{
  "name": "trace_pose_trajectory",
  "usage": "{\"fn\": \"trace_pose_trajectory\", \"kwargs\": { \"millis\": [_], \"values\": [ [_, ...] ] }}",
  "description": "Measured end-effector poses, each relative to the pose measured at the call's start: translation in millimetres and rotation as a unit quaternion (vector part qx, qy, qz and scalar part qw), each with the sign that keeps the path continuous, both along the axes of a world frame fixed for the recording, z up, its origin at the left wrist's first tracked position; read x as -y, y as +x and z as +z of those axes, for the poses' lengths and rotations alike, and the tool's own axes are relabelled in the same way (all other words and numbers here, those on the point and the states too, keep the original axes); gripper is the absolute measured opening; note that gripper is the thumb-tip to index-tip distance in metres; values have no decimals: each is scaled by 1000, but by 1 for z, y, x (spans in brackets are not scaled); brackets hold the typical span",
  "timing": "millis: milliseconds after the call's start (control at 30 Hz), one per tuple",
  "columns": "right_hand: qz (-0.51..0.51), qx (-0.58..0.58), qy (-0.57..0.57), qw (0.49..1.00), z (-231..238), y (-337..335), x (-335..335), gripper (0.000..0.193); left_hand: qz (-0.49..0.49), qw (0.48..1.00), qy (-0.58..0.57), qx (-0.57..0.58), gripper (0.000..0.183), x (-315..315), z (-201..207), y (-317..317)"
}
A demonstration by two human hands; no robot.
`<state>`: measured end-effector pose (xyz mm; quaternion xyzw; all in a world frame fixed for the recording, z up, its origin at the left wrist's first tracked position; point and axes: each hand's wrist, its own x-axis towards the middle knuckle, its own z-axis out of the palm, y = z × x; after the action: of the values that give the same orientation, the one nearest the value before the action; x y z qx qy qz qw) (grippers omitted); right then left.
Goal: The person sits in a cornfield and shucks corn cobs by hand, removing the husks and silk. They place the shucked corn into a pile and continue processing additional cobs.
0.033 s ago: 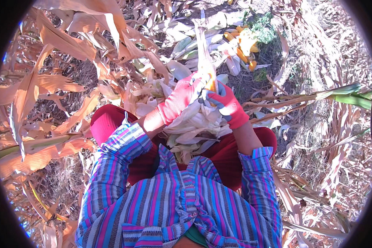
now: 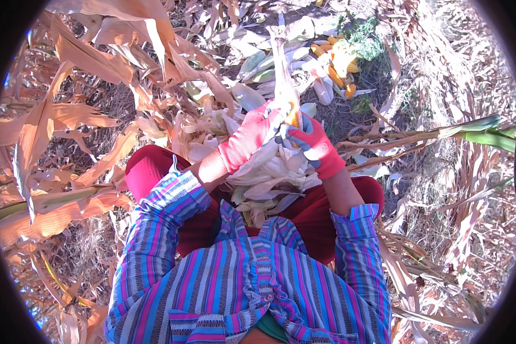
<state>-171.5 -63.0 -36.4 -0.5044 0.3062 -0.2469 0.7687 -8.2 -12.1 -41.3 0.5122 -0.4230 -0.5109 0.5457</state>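
Note:
Between my hands is an ear of corn (image 2: 293, 118), its yellow kernels partly bared and pale husk still around the upper part. My left hand (image 2: 255, 133), in a red and grey glove, is closed on the husk side of the ear. From the right, my right hand (image 2: 312, 141), gloved alike, grips the kernel side near the lower end. Glare and the gloves hide some of the fingertips. Below the hands, a heap of stripped pale husks (image 2: 269, 183) lies between my bent legs.
Several husked yellow ears (image 2: 337, 60) lie on the ground beyond my hands, beside green weeds (image 2: 364, 43). Tall dry corn leaves (image 2: 92, 51) crowd the left. A long stalk (image 2: 430, 136) with a green end reaches in from the right, and dry litter covers the ground.

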Motion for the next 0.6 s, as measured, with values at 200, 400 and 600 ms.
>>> {"fn": "trace_pose_trajectory", "kwargs": {
  "millis": [200, 400, 600],
  "values": [
    [-7, -73, -84, 994, -10, 1, 1, 40, 43, 996, 17, 70, 27, 13, 11, 25],
    [23, -207, -286, 936, -3, -5, 1, 46, 31, 987, 30, 155, 24, 16, 14, 41],
    [21, -84, -117, 989, -9, -10, 0, 43, 12, 998, 49, 45, 19, 10, 23, 44]
  ]
}}
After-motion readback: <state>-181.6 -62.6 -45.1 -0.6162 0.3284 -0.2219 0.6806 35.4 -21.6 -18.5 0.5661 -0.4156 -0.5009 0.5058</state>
